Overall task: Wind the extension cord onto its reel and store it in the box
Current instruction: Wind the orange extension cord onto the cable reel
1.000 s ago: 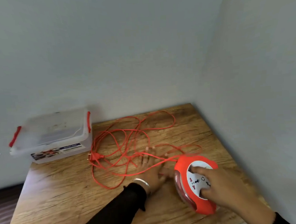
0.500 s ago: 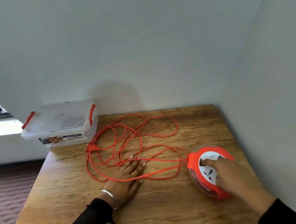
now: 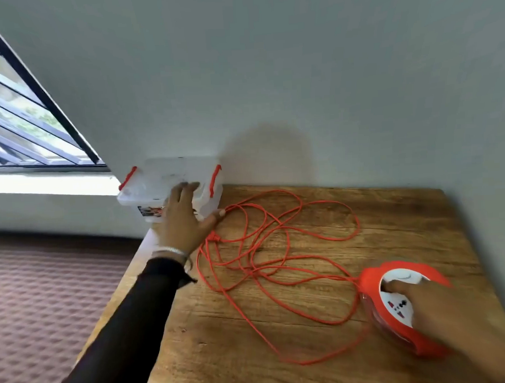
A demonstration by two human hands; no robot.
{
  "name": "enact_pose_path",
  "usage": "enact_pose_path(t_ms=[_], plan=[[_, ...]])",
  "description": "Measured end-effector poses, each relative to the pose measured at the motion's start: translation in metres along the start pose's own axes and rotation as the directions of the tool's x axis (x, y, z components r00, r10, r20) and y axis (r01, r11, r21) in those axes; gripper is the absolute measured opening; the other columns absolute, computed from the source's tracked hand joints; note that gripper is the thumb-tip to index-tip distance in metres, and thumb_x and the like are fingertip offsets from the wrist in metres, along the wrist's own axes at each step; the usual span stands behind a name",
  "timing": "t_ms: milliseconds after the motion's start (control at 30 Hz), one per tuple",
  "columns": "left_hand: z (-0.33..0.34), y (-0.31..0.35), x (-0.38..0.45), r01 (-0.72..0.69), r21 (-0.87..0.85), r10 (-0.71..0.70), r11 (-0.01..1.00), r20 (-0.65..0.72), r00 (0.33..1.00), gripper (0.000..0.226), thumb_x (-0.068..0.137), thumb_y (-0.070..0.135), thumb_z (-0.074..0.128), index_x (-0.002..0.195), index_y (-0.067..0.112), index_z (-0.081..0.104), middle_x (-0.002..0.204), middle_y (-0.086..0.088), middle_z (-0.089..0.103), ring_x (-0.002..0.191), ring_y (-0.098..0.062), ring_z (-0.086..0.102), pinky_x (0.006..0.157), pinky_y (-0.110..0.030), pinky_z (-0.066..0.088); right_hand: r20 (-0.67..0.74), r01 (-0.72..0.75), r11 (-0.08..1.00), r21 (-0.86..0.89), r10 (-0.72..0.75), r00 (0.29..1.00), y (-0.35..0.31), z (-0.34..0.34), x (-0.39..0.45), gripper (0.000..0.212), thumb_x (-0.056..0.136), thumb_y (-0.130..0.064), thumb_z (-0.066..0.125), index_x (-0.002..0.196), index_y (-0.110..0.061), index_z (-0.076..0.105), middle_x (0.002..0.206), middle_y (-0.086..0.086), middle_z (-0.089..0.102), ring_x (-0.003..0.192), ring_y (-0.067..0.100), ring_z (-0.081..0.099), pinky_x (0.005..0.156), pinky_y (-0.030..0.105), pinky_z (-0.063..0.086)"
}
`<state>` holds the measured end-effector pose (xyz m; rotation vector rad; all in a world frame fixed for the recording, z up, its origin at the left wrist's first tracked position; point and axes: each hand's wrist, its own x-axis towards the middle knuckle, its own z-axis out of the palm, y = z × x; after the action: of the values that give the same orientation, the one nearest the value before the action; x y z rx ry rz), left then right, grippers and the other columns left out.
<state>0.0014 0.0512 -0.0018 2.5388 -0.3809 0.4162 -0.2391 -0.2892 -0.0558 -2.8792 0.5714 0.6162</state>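
— Where is the box (image 3: 157, 187) placed?
— At the far left corner of the table (image 3: 393, 213), against the wall, with the left hand (image 3: 182, 221) laid on its near side.

— And the cord (image 3: 277, 248)?
— Spread in loops across the table's middle, right of the box. The reel (image 3: 398, 312) is set at the near right, under the right hand (image 3: 445, 313).

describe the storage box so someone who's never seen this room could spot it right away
Start at the wooden table in the corner of the room and go to its far left corner, just below the window. The box sits there against the wall, under the left hand. It is the only translucent white container, with orange-red latches on its lid.
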Motion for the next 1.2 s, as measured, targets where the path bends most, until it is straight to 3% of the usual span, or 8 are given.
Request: enact_pose_path(t_ms=[167,600,833,933,1000,1067,1167,1200], plan=[[0.035,-0.026,0.058,0.178,0.249,-0.231,0.952,0.199,0.952,0.093,0.074,0.069,0.057,0.149,0.03,0.019,0.161,-0.01,0.008,0.146,-0.04,0.0,0.114,-0.062,0.008,-0.023,0.001,1.0,-0.019,-0.001,1.0,-0.013,-0.009,0.014,0.061,0.086,-0.02,0.045,0.132,-0.057,0.03,0.147,-0.008,0.038,0.128,0.017,0.044,0.096,0.03,0.042],[0.071,-0.001,0.029,0.074,0.32,-0.169,0.945,0.28,0.945,0.093,0.069,0.08,0.047,0.147,0.035,0.022,0.16,-0.01,0.013,0.145,-0.043,0.006,0.11,-0.068,0.0,-0.112,0.054,0.997,-0.046,-0.059,0.992,-0.019,-0.006,0.02,0.048,0.087,-0.031,0.046,0.128,-0.054,0.038,0.136,-0.008,0.049,0.119,0.016,0.05,0.083,0.027,0.044],[0.058,0.049,0.006,0.063,0.296,-0.15,0.953,0.282,0.948,0.091,0.078,0.066,0.056,0.148,0.02,0.022,0.158,-0.018,0.016,0.144,-0.043,0.009,0.112,-0.063,0.007,-0.112,0.024,0.999,-0.033,-0.027,0.993,-0.005,-0.018,-0.004,0.06,0.083,-0.021,0.047,0.13,-0.056,0.033,0.139,-0.006,0.047,0.121,0.019,0.05,0.088,0.031,0.045],[0.048,0.101,-0.033,-0.114,-0.103,0.132,0.988,0.187,0.973,0.051,0.08,0.045,0.067,0.118,0.012,0.056,0.124,-0.015,0.059,0.118,-0.032,0.053,0.098,-0.045,0.045,-0.25,-0.003,0.999,-0.046,-0.008,0.968,-0.002,-0.032,-0.017,0.059,0.083,-0.024,0.052,0.129,-0.056,0.034,0.135,-0.004,0.051,0.117,0.021,0.053,0.084,0.031,0.047],[0.043,0.141,-0.073,-0.113,-0.455,0.307,0.883,0.379,0.873,0.019,0.079,0.04,0.069,0.086,0.022,0.066,0.081,0.003,0.069,0.077,-0.011,0.065,0.069,-0.033,0.054,-0.354,-0.025,0.996,-0.086,-0.007,0.935,0.002,-0.044,-0.025,0.059,0.081,-0.027,0.056,0.129,-0.054,0.035,0.126,0.0,0.055,0.109,0.023,0.058,0.08,0.033,0.049],[0.045,0.174,-0.112,0.102,-0.62,0.414,0.778,0.628,0.659,0.017,0.08,0.032,0.068,0.077,0.015,0.07,0.067,0.004,0.068,0.06,-0.007,0.061,0.059,-0.033,0.053,-0.437,-0.033,0.994,-0.107,-0.017,0.899,0.004,-0.056,-0.031,0.06,0.079,-0.029,0.057,0.13,-0.052,0.036,0.12,0.002,0.057,0.103,0.024,0.06,0.077,0.033,0.048],[0.064,0.209,-0.159,0.516,-0.483,0.416,0.707,0.875,0.249,0.022,0.085,0.023,0.069,0.104,0.014,0.063,0.075,-0.001,0.065,0.064,-0.011,0.062,0.057,-0.026,0.053,-0.519,-0.034,0.993,-0.112,-0.029,0.854,0.005,-0.071,-0.037,0.061,0.078,-0.033,0.056,0.131,-0.052,0.034,0.113,0.003,0.059,0.095,0.024,0.062,0.07,0.032,0.045],[0.072,0.218,-0.169,0.625,-0.417,0.37,0.66,0.904,0.213,0.035,0.085,0.022,0.069,0.115,0.014,0.052,0.075,0.001,0.061,0.063,-0.01,0.06,0.056,-0.023,0.051,-0.536,-0.027,0.993,-0.113,-0.038,0.844,0.005,-0.074,-0.038,0.061,0.078,-0.033,0.055,0.132,-0.052,0.034,0.111,0.003,0.06,0.091,0.024,0.063,0.067,0.032,0.044]])
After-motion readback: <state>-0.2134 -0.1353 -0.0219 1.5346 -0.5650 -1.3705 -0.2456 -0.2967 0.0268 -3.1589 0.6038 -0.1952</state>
